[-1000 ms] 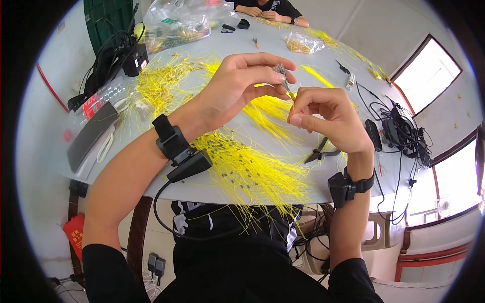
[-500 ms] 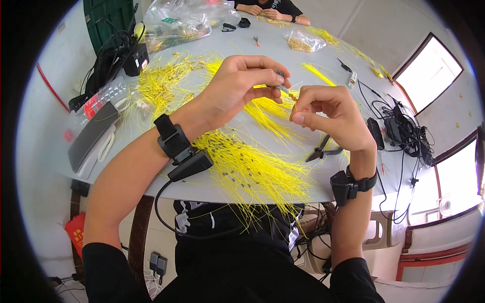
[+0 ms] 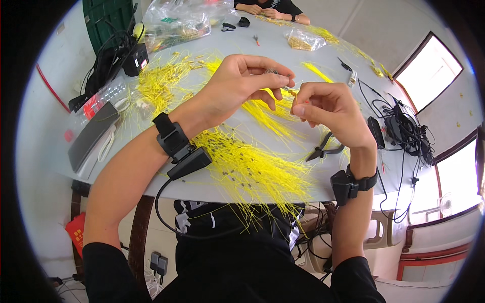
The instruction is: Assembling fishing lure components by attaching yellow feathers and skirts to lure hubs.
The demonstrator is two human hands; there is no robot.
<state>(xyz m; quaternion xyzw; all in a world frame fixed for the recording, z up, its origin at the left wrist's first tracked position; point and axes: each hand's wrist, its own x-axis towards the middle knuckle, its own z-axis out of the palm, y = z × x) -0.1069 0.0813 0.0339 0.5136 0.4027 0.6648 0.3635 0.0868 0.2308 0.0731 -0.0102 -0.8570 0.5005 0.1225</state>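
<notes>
My left hand (image 3: 237, 83) is raised over the table. Its thumb and index finger pinch a small grey, wispy piece (image 3: 273, 71), while the lower fingers hang loose. My right hand (image 3: 328, 108) faces it, thumb and index finger pressed together on a tiny gold-brown piece (image 3: 292, 93) with a bit of red beside it. The two pieces seem to meet between the fingertips, but how they join is too small to tell. Below my hands lies a spread bundle of yellow strands with grey bits (image 3: 247, 164). More yellow strands (image 3: 270, 118) lie just beyond it.
Black-handled pliers (image 3: 323, 149) lie below my right hand. On the left are a tangled yellow pile (image 3: 161, 83), a plastic bottle (image 3: 98, 103) and a grey box (image 3: 93, 136). Clear bags (image 3: 177, 25) stand farther back. Black cables (image 3: 406, 129) heap at right. Another person's hands (image 3: 262, 11) work at the far edge.
My left hand's lower fingers have loosened and dropped a little, and its fingertips have shifted slightly right, nearer my right hand. The right hand has barely moved.
</notes>
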